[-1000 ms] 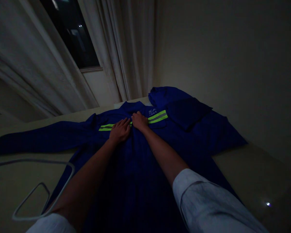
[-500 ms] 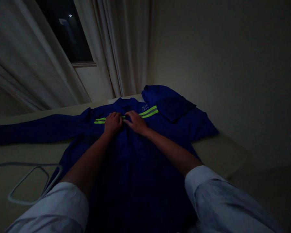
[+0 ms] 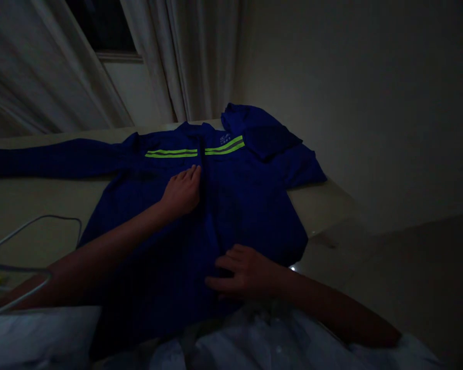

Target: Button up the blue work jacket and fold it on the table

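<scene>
A dark blue work jacket with yellow-green reflective stripes across the chest lies spread flat on a pale table. My left hand lies flat on the jacket's middle just below the stripes, fingers stretched out and together. My right hand rests on the jacket's lower hem near me, fingers loosely curled against the cloth. One sleeve stretches out to the far left; the other sleeve is folded over at the upper right.
A white wire hanger lies on the table at the left. Pale curtains and a dark window stand behind the table, a plain wall to the right. The table's right edge drops off beside the jacket.
Both hands have come down from the collar and stripes. The right hand slid down to the hem near me; the left moved to just below the stripes. The view tilted downward.
</scene>
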A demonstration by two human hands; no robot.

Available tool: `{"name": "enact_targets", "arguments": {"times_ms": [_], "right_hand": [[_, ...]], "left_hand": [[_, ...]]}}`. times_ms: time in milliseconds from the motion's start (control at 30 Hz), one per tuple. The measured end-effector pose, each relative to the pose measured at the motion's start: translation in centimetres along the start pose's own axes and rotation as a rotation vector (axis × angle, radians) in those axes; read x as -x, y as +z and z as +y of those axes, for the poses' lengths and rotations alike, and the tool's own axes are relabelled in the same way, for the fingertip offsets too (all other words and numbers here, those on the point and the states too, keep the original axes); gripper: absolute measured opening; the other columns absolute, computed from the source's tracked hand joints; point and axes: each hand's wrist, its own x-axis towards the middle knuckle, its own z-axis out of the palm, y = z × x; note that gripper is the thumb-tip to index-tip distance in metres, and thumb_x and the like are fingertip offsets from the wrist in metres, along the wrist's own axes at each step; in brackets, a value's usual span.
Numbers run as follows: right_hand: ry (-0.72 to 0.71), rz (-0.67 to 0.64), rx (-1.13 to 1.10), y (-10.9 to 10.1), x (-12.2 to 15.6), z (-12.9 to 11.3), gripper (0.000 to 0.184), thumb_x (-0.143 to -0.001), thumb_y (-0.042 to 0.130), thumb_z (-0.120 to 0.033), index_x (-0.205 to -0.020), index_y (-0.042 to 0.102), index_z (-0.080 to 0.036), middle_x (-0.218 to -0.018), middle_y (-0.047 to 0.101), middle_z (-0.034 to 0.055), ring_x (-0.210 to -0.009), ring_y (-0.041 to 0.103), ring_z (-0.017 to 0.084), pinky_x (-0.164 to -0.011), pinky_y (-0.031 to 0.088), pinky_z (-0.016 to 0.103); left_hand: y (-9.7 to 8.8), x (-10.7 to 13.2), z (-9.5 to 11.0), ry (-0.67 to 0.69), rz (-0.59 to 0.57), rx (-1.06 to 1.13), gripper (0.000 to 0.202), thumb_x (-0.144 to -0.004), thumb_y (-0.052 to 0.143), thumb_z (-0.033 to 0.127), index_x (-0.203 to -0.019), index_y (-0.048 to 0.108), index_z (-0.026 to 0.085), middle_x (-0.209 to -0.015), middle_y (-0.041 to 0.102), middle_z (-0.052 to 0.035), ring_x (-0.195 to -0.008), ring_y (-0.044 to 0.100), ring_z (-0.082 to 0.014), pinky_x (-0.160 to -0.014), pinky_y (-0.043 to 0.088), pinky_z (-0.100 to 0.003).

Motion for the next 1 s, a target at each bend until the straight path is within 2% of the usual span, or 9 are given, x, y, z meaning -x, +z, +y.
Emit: {"name": "enact_targets", "arguments": {"times_ms": [100,167,267,367,467,533,700,900,1000], "right_hand": [[-0.159,-0.05,-0.01,-0.7,-1.2,-0.5,0.023,-0.107,0.058,-0.045,-0.11,0.071,-0.026,-0.116,0.069,0.0038,-0.086,0.055,0.016,-0.072,0.034,0.034],[-0.242,-0.078,-0.057,-1.0,-1.9,-1.0,0.019,-0.107,0.06,-0.042,-0.104,0.07,-0.026,-0.112,0.069,0.0019,-0.087,0.055,0.016,-0.071,0.034,0.034],[-0.317,-0.066,-0.122,-0.7,-2.6,-1.2,0.012,-0.106,0.062,-0.034,-0.103,0.07,-0.025,-0.096,0.068,-0.0008,-0.082,0.053,0.016,-0.07,0.035,0.034],[-0.349,-0.019,-0.141,0.2,-2.6,-1.0,0.015,-0.105,0.063,-0.026,-0.092,0.068,-0.022,-0.088,0.066,-0.0017,-0.078,0.053,0.015,-0.073,0.037,0.033],[-0.322,0.039,-0.153,1.2,-1.9,-0.9,0.027,-0.106,0.062,-0.032,-0.081,0.065,-0.022,-0.082,0.064,-0.0021,-0.074,0.052,0.014,-0.07,0.037,0.032],[-0.289,0.092,-0.15,1.6,-1.2,-1.1,0.031,-0.106,0.062,-0.034,-0.077,0.064,-0.022,-0.077,0.061,-0.0027,-0.069,0.051,0.013,-0.065,0.037,0.032],[-0.232,0.172,-0.127,2.4,0.2,-2.3,0.031,-0.099,0.067,-0.025,-0.068,0.062,-0.022,-0.068,0.054,-0.004,-0.06,0.047,0.012,-0.056,0.038,0.032],[-0.296,0.279,-0.113,3.4,2.2,-1.8,0.036,-0.085,0.08,-0.026,-0.053,0.063,-0.029,-0.068,0.06,-0.0003,-0.053,0.048,0.012,-0.044,0.04,0.029],[-0.257,0.227,-0.105,2.8,3.1,-0.8,0.034,-0.085,0.081,-0.03,-0.055,0.065,-0.03,-0.065,0.059,-0.0001,-0.054,0.049,0.013,-0.044,0.041,0.03]], "left_hand": [[0.0,5.7,2.1,0.069,-0.107,0.016,0.065,-0.097,0.034,0.014,-0.159,0.03,-0.005,-0.164,0.039,-0.0289,-0.146,0.047,-0.038,-0.111,0.048,-0.05],[0.5,9.2,3.2,0.092,-0.141,0.028,0.062,-0.101,0.033,0.018,-0.159,0.034,-0.003,-0.166,0.036,-0.0281,-0.15,0.043,-0.0375,-0.113,0.047,-0.052],[1.4,13.9,4.6,0.095,-0.085,0.061,0.06,-0.107,0.031,0.034,-0.162,0.035,0.008,-0.171,0.029,-0.0205,-0.157,0.031,-0.0374,-0.119,0.039,-0.061],[2.1,16.9,5.3,0.181,-0.012,0.122,0.071,-0.108,0.036,0.047,-0.169,0.02,0.016,-0.174,0.022,-0.0153,-0.16,0.023,-0.037,-0.124,0.026,-0.069],[2.4,18.0,5.1,0.244,0.012,0.173,0.084,-0.103,0.045,0.055,-0.17,0.008,0.019,-0.175,0.02,-0.0148,-0.16,0.022,-0.0389,-0.127,0.018,-0.069],[2.6,18.0,4.9,0.246,0.017,0.189,0.087,-0.101,0.048,0.057,-0.171,0.008,0.022,-0.175,0.021,-0.014,-0.16,0.023,-0.0404,-0.126,0.019,-0.07],[2.7,17.8,4.7,0.256,0.029,0.164,0.09,-0.1,0.048,0.058,-0.171,0.005,0.023,-0.174,0.022,-0.0135,-0.159,0.023,-0.0409,-0.125,0.02,-0.071],[3.1,18.0,4.5,0.278,0.044,0.117,0.091,-0.099,0.048,0.06,-0.171,0.007,0.022,-0.174,0.023,-0.013,-0.159,0.025,-0.0397,-0.125,0.021,-0.068],[3.1,18.2,4.6,0.287,0.086,0.091,0.09,-0.098,0.05,0.06,-0.171,0.011,0.023,-0.173,0.028,-0.013,-0.158,0.029,-0.0394,-0.124,0.024,-0.066]]}}
